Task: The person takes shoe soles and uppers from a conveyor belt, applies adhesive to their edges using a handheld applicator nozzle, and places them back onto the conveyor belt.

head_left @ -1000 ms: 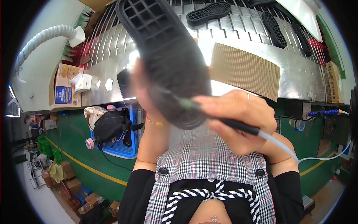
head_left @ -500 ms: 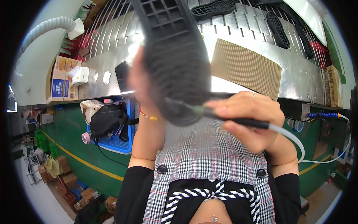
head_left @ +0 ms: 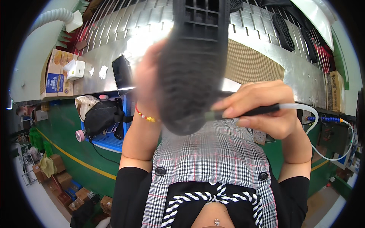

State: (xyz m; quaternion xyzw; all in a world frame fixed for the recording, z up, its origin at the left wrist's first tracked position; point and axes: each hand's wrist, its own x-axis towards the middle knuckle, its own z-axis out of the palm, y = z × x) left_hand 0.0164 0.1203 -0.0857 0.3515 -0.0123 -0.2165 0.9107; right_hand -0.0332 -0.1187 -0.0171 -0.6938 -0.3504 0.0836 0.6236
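Note:
A black rubber shoe sole (head_left: 188, 85) is held up in front of me, its treaded face with a grid of hollows toward me. My left hand (head_left: 149, 72), blurred by motion, is closed around its left side and partly hidden behind it. Between the bent fingers of my right hand (head_left: 275, 104) is a slim black pen-shaped tool (head_left: 262, 110) with a greenish collar and a white tube (head_left: 313, 123) running from its back end. The tool's front end is at the sole's lower right edge; blur hides the tip and whether it touches.
Behind the sole lies a corrugated cardboard sheet (head_left: 254, 62) on the metal bench. Other black soles (head_left: 283, 32) rest on the slatted conveyor (head_left: 251, 24). A dark phone-like slab (head_left: 122, 74), a tissue pack (head_left: 76, 70) and a carton (head_left: 60, 74) sit left; a blue basket (head_left: 110, 142) stands below.
The sole and my left hand have shifted right, and the sole now stands more upright. My right hand has moved slightly right and up with the tool, which has stayed in its grip.

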